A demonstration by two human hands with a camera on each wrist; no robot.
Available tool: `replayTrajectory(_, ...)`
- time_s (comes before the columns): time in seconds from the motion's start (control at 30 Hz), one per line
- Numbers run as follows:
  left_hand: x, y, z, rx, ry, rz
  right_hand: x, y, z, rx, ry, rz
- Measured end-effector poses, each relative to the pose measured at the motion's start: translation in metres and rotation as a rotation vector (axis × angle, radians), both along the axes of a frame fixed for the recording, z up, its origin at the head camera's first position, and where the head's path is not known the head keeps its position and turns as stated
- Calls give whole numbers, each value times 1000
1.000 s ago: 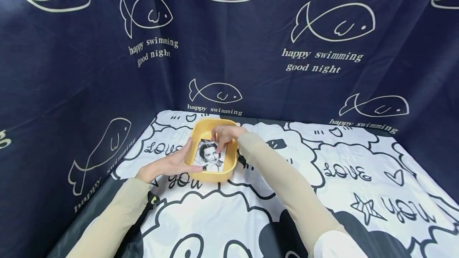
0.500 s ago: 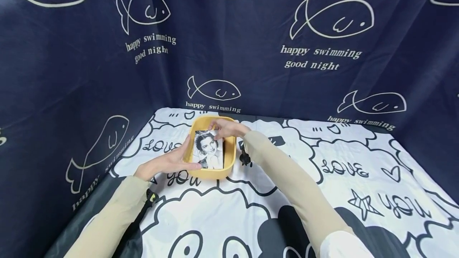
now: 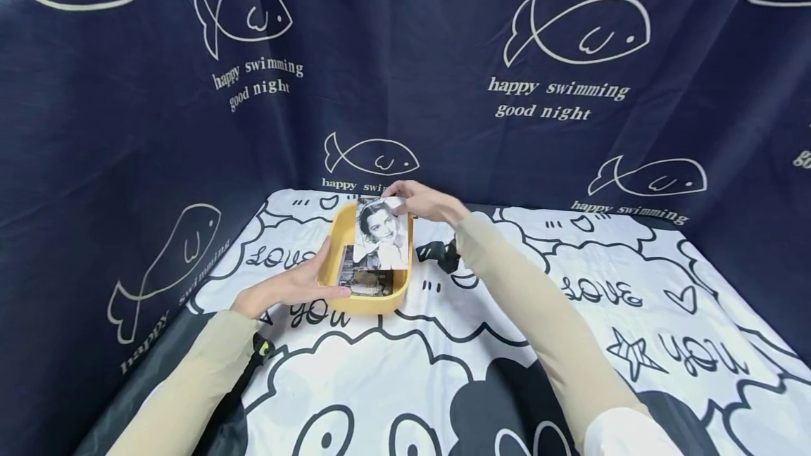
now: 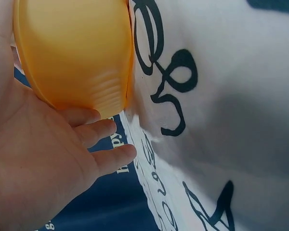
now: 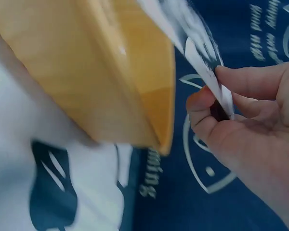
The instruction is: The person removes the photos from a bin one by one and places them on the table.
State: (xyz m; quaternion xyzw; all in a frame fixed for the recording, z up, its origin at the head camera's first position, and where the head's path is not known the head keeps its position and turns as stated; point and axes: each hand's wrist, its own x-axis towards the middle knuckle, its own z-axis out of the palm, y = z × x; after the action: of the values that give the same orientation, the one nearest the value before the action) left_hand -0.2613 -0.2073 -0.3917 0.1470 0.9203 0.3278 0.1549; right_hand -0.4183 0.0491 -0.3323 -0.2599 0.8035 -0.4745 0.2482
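Against a navy fish-print curtain, the right hand (image 3: 426,200) pinches the top edge of a black-and-white portrait photograph (image 3: 380,232), lifting it above the yellow plastic tub (image 3: 364,301) that the left hand (image 3: 288,290) cups steady.

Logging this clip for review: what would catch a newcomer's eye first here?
A black-and-white portrait photo, pinched at its top edge by the right hand, stands tilted above a yellow tray near the table's far left. The left hand holds the tray's near left side, and more photos lie inside. All around hangs a navy curtain with white fish outlines.
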Motion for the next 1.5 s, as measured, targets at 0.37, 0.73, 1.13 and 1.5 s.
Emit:
replayTrajectory(0.37, 0, 0, 0, 27, -9, 1, -9, 101, 1, -96, -126, -67)
replayTrajectory(0.73, 0, -2, -1, 48, -23, 0, -6, 194, -42, 26, -201, -104)
replayTrajectory(1.13, 0, -1, -2, 57, -15, -2, 5, 217, -65, 208, -5, -126)
replayTrajectory(1.5, -1, 0, -1, 55, -20, -14, 10, 203, -73, 423, 272, -182)
